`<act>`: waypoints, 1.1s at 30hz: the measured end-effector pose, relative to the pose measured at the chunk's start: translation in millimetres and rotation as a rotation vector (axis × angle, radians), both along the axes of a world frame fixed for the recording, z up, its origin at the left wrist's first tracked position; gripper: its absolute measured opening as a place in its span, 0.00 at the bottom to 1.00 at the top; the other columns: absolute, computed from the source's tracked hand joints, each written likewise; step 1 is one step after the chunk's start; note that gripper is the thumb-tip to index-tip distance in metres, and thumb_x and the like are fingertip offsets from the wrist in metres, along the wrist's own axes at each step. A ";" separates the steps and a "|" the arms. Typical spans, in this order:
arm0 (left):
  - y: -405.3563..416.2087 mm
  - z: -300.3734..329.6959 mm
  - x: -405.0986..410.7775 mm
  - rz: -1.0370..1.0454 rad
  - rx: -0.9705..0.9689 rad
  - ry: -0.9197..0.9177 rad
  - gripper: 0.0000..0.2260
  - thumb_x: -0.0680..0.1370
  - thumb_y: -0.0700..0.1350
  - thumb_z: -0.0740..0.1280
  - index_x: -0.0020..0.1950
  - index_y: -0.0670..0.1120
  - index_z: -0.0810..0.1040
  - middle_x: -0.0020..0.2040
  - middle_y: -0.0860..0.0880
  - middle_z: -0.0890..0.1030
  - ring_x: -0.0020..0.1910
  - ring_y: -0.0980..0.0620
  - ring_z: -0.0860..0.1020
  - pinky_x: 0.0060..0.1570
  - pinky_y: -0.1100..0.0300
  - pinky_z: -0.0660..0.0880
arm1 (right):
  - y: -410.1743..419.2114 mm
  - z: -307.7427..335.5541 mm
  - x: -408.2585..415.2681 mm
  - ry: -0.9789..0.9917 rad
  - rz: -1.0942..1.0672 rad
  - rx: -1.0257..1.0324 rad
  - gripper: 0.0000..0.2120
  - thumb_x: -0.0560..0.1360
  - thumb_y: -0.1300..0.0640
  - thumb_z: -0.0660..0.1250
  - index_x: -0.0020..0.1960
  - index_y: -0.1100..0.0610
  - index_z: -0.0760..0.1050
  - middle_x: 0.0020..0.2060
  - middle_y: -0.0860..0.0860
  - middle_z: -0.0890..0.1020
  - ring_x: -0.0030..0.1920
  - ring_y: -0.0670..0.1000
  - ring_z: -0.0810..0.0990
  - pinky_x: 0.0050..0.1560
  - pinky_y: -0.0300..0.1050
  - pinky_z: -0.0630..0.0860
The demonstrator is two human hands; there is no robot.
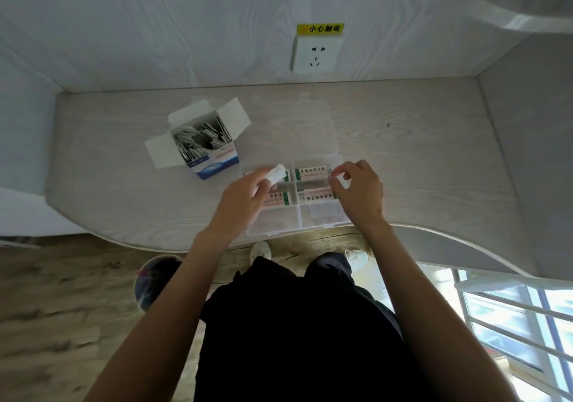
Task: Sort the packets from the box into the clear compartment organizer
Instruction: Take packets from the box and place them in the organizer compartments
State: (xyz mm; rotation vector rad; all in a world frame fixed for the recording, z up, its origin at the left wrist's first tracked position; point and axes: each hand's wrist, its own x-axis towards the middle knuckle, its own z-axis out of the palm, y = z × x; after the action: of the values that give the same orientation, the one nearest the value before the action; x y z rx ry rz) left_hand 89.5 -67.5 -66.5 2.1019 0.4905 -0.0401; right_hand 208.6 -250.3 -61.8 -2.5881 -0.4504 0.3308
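My left hand (245,196) hovers over the left side of the clear organizer (297,196), and its grip is pinched on a small white packet (277,173) that sticks up past my fingertips, above the far left compartment. My right hand (359,193) is over the organizer's right edge, fingers curled, thumb and forefinger nipping something small and white (336,181); it is blurred, so I cannot say for sure what it is.

The organizer sits on the pale wood-grain worktop (418,153) near its front edge, lid (297,128) folded open flat behind it. Labelled sachets with green edges and red print lie in the far and middle compartments on both sides. The near compartments show little I can make out.

The box (201,144) stands just to the left of the organizer and a little farther back, flaps spread open, white with blue on its front. It is packed with thin white packets standing on end.

On the wall behind, a white socket (314,55) with a yellow warning label (320,28) above it.
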 end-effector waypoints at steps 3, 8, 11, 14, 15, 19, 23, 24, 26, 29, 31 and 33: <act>-0.8 -10.8 0.4 -0.189 0.417 -0.183 0.15 0.79 0.40 0.62 0.65 0.46 0.75 0.49 0.45 0.79 0.44 0.48 0.76 0.44 0.56 0.75 | 14.3 13.4 -6.1 0.252 0.005 0.279 0.06 0.76 0.52 0.66 0.49 0.53 0.78 0.37 0.46 0.81 0.33 0.42 0.77 0.35 0.33 0.74; -9.9 -13.6 -0.1 -0.224 0.504 -0.236 0.24 0.77 0.45 0.56 0.72 0.39 0.63 0.53 0.42 0.78 0.49 0.45 0.75 0.50 0.51 0.74 | 35.1 12.6 -19.4 0.674 -0.009 0.529 0.13 0.74 0.57 0.70 0.57 0.60 0.75 0.40 0.55 0.84 0.36 0.52 0.84 0.40 0.41 0.81; -14.0 -15.5 -3.4 -0.190 0.422 -0.219 0.30 0.76 0.43 0.65 0.75 0.40 0.57 0.55 0.42 0.77 0.50 0.45 0.74 0.50 0.52 0.73 | 36.2 3.2 -21.3 0.632 -0.014 0.531 0.13 0.72 0.64 0.71 0.55 0.61 0.77 0.41 0.59 0.83 0.37 0.53 0.84 0.44 0.42 0.81; -10.2 -23.6 -8.0 -0.221 0.410 -0.221 0.30 0.74 0.46 0.70 0.72 0.42 0.63 0.54 0.44 0.78 0.48 0.47 0.76 0.50 0.53 0.73 | 36.6 -6.4 -22.0 0.529 0.015 0.437 0.09 0.71 0.64 0.72 0.50 0.56 0.78 0.40 0.54 0.82 0.36 0.52 0.83 0.45 0.47 0.81; -7.8 -26.5 -10.4 -0.218 0.439 -0.228 0.27 0.73 0.46 0.71 0.69 0.42 0.67 0.53 0.45 0.79 0.47 0.47 0.78 0.49 0.53 0.74 | 37.8 -8.6 -22.7 0.474 0.033 0.393 0.09 0.71 0.63 0.71 0.49 0.54 0.77 0.39 0.52 0.82 0.37 0.51 0.83 0.45 0.48 0.81; 1.0 -31.6 -18.1 -0.128 0.515 -0.195 0.16 0.72 0.44 0.72 0.58 0.45 0.77 0.49 0.48 0.82 0.44 0.48 0.80 0.48 0.53 0.72 | 45.9 -10.1 -28.9 0.284 0.129 0.233 0.07 0.72 0.60 0.70 0.49 0.54 0.76 0.40 0.52 0.83 0.40 0.51 0.82 0.43 0.49 0.80; 8.9 -30.3 -20.8 -0.075 0.583 -0.131 0.08 0.74 0.43 0.70 0.52 0.48 0.80 0.42 0.50 0.83 0.42 0.47 0.78 0.46 0.52 0.70 | 51.8 -8.9 -32.5 0.114 0.286 0.023 0.07 0.75 0.54 0.66 0.53 0.52 0.76 0.43 0.49 0.83 0.40 0.50 0.81 0.43 0.46 0.78; 10.1 -30.4 -21.0 -0.078 0.606 -0.129 0.07 0.73 0.42 0.71 0.50 0.48 0.80 0.41 0.50 0.83 0.42 0.47 0.78 0.45 0.52 0.70 | 52.2 -8.5 -32.7 0.081 0.329 -0.029 0.07 0.76 0.53 0.64 0.53 0.52 0.76 0.44 0.48 0.83 0.42 0.50 0.81 0.45 0.46 0.77; 11.1 -30.3 -20.6 -0.084 0.642 -0.136 0.06 0.72 0.42 0.72 0.49 0.47 0.82 0.42 0.50 0.83 0.42 0.45 0.78 0.45 0.52 0.70 | 52.0 -8.6 -32.4 0.030 0.394 -0.116 0.09 0.78 0.52 0.62 0.54 0.52 0.78 0.46 0.48 0.83 0.46 0.51 0.81 0.47 0.46 0.77; 11.1 -29.6 -20.5 -0.084 0.688 -0.145 0.08 0.71 0.43 0.74 0.49 0.47 0.83 0.42 0.49 0.84 0.42 0.45 0.78 0.46 0.52 0.71 | 53.5 -9.4 -32.9 -0.076 0.470 -0.231 0.11 0.79 0.55 0.59 0.57 0.51 0.78 0.48 0.49 0.83 0.47 0.54 0.81 0.45 0.46 0.76; 9.6 -28.5 -21.7 -0.069 0.736 -0.140 0.09 0.69 0.43 0.75 0.49 0.47 0.83 0.40 0.48 0.84 0.41 0.45 0.78 0.45 0.54 0.70 | 55.9 -10.5 -33.6 -0.153 0.536 -0.285 0.12 0.80 0.57 0.57 0.59 0.51 0.77 0.50 0.50 0.82 0.48 0.54 0.81 0.43 0.46 0.75; 7.8 -26.0 -22.0 -0.060 0.784 -0.128 0.09 0.68 0.43 0.76 0.48 0.47 0.84 0.37 0.48 0.84 0.39 0.46 0.78 0.45 0.54 0.64 | 57.4 -10.7 -33.2 -0.191 0.571 -0.318 0.12 0.80 0.56 0.57 0.59 0.52 0.76 0.50 0.50 0.82 0.48 0.54 0.81 0.41 0.45 0.72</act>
State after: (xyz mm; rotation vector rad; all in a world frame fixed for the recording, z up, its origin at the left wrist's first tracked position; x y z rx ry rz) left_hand 67.5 -59.7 -92.5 2.8594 0.3990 0.2958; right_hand 175.4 -192.8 -72.5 -2.7587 -1.3076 0.3675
